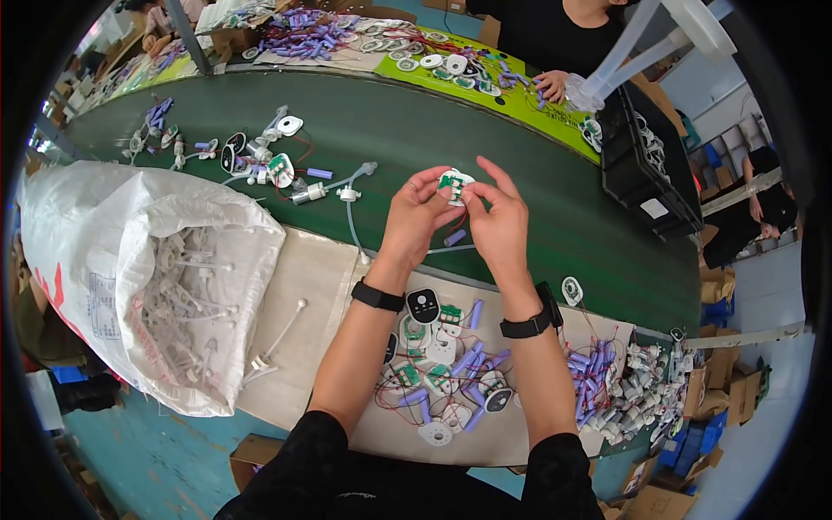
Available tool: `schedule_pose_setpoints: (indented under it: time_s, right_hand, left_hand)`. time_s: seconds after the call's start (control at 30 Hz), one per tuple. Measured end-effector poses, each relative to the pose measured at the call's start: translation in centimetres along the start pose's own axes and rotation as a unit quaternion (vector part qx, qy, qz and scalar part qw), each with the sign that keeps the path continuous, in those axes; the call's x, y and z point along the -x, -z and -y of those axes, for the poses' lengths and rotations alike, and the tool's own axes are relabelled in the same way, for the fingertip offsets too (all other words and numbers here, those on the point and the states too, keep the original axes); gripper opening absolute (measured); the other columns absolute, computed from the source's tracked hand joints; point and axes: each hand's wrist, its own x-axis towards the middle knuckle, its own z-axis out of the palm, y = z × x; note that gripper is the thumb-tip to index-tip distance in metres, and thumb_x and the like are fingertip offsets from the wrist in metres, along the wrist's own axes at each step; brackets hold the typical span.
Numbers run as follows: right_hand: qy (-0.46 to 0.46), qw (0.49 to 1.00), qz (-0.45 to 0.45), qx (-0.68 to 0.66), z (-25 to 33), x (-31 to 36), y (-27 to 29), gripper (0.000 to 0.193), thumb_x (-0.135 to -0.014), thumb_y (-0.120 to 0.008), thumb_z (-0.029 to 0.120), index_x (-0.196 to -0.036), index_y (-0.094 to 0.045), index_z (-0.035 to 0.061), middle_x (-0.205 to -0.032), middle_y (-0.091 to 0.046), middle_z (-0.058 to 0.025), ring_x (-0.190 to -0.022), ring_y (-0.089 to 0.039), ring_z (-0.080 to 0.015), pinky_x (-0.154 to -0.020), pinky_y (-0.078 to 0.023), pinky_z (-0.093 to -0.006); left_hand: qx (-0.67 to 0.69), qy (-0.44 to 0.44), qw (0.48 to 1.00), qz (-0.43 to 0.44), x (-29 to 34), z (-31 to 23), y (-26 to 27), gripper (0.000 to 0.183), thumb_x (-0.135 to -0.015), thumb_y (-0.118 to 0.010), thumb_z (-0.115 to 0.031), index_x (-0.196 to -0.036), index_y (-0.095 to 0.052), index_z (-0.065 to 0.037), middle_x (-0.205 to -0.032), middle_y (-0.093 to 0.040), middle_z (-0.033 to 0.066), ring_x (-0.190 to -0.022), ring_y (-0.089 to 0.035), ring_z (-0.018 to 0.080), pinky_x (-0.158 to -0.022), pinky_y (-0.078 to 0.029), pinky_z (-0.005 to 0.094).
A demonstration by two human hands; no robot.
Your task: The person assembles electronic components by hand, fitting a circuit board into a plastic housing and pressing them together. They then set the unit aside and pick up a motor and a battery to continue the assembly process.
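Note:
Above the green belt, my left hand (416, 212) pinches a white oval cover with a green circuit board (451, 185) in it. My right hand (497, 221) grips the same piece from the other side, its thumb at the board and one finger raised. Just below hangs or lies a purple battery cell (455, 237), with red wires running up toward the board. Between my forearms, a pile of white covers (441, 348), circuit boards and purple cells (469, 355) with red wires is spread on the beige work surface (373, 425).
At the left stands a white woven sack (78, 217) of white tube parts. Pump parts (279, 169) lie on the conveyor belt (555, 204). More cells and white fittings (637, 390) are heaped at the right. A black crate (637, 173) and a person's hand (551, 85) are across the belt.

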Motion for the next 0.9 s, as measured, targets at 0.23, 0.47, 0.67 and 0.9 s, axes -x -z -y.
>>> schedule_pose_setpoints:
  time_s: [0.23,0.47,0.67,0.9]
  right_hand:
    - [-0.063,0.998,0.003,-0.029,0.2,-0.5,-0.9,0.016,-0.087,-0.069,0.007,-0.099,-0.077,0.0003,-0.134,-0.067,-0.0081,-0.106,-0.071,-0.0266,-0.093,-0.052,-0.0324]
    - [0.017,0.998,-0.041,-0.040,-0.1,-0.7,-2.4,0.014,-0.086,-0.067,0.004,-0.097,-0.075,-0.0024,-0.132,-0.067,-0.0115,-0.076,-0.072,-0.0238,-0.070,-0.055,-0.0328]
    - [0.013,1.000,-0.010,0.010,-0.2,0.8,0.7,0.028,-0.087,-0.072,0.007,-0.114,-0.072,0.0028,-0.153,-0.048,-0.0177,-0.124,-0.062,-0.0311,-0.096,-0.053,-0.0345]
    - [0.029,0.987,-0.144,-0.063,6.9,10.1,13.5,0.021,-0.095,-0.063,0.001,-0.114,-0.071,-0.0010,-0.143,-0.055,-0.0174,-0.120,-0.062,-0.0242,-0.099,-0.050,-0.0324]
  left_hand:
    - [-0.044,-0.047,0.998,-0.028,-0.1,0.2,-0.4,0.037,-0.096,-0.063,0.001,-0.132,-0.053,0.001,-0.119,-0.066,0.0107,-0.104,-0.067,0.0172,-0.087,-0.061,0.0294]
    - [-0.024,-0.050,0.997,-0.047,-0.2,-0.7,-0.1,0.038,-0.096,-0.063,0.001,-0.133,-0.054,0.001,-0.118,-0.067,0.0098,-0.103,-0.067,0.0164,-0.086,-0.060,0.0286]
    - [-0.058,-0.008,0.998,-0.033,0.1,-0.8,0.0,0.041,-0.098,-0.061,-0.002,-0.138,-0.053,0.001,-0.119,-0.068,0.0092,-0.103,-0.069,0.0161,-0.087,-0.060,0.0302]
    - [-0.140,-0.017,0.987,-0.077,-1.7,-2.8,3.0,0.042,-0.098,-0.060,-0.001,-0.139,-0.053,-0.001,-0.116,-0.068,0.0088,-0.098,-0.071,0.0193,-0.081,-0.063,0.0320]
